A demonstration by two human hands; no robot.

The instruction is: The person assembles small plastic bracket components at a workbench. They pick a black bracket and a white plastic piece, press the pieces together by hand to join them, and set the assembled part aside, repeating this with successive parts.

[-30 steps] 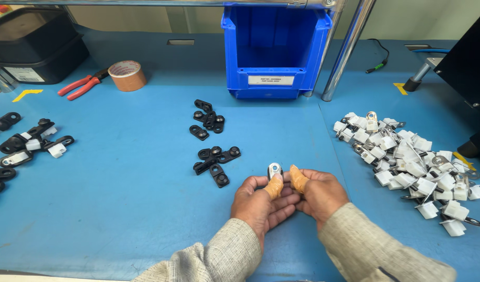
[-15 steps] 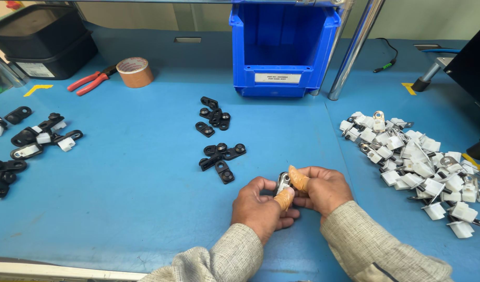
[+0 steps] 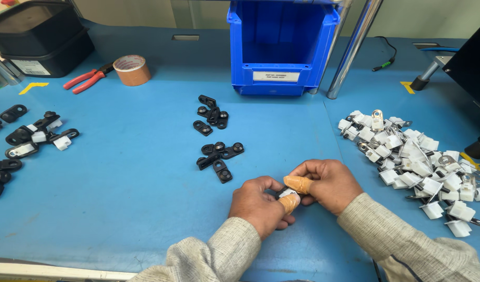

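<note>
Both hands pinch one small white-and-dark clip between taped thumbs, low at the bench's near edge.

Grip is narrow and closed: the left hand and right hand meet fingertip to fingertip on the small clip part, which is mostly hidden, so how its pieces sit cannot be told. Tan tape wraps both thumbs, likely to guard the skin where they press hard. Holding it just above the blue bench and close to the body suits a firm two-handed squeeze. Supplies lie within reach on either side: black clips in small clusters ahead-left, a heap of white clips with metal tabs to the right. Farther back stand a blue bin, tape roll and red pliers; assembled black-and-white pieces lie far left.
</note>
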